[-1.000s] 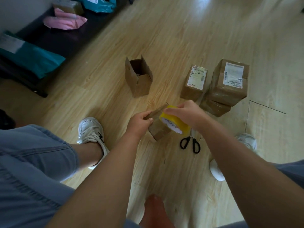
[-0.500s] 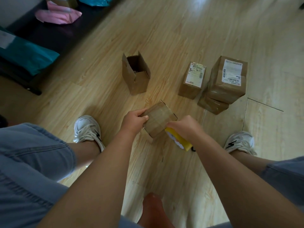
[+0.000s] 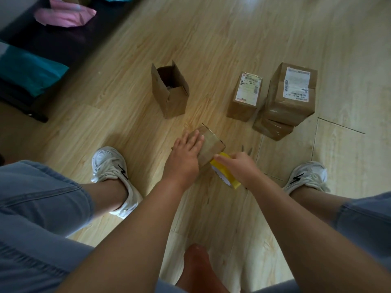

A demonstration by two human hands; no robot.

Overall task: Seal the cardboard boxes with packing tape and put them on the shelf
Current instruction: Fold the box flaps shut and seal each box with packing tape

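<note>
cardboard, brown and unlabelled: the small box (image 3: 212, 144) sat between the person's two feet, low over the wood floor (image 3: 211, 49), with one corner pointing away from the person. whether it rested on the boards could not be told. the left hand (image 3: 186, 154) lay flat on its upper face, fingers (image 3: 195, 138) straight and close together, pressing down and curled round nothing. the right hand (image 3: 240, 168) gripped the yellow tape roll (image 3: 225, 176), its fingers (image 3: 220, 158) wrapped over the roll's outer edge. the roll was held against the near right side of the small box.

just beyond the right hand, the tips of a pair of scissors (image 3: 246, 149) showed on the floor; the handles were hidden.

further out stood an open box (image 3: 171, 96), upright, flaps raised. to its right stood a labelled box (image 3: 246, 96), closed. beside that, a larger labelled box (image 3: 291, 96) was stacked on a bottom box (image 3: 273, 129), both closed and glossy with tape.

at the upper left, a dark low unit (image 3: 57, 43) carried a pink mailer (image 3: 65, 14) and a teal mailer (image 3: 29, 70).

a white shoe (image 3: 112, 172) flanked the work on the left, another (image 3: 306, 176) on the right.
</note>
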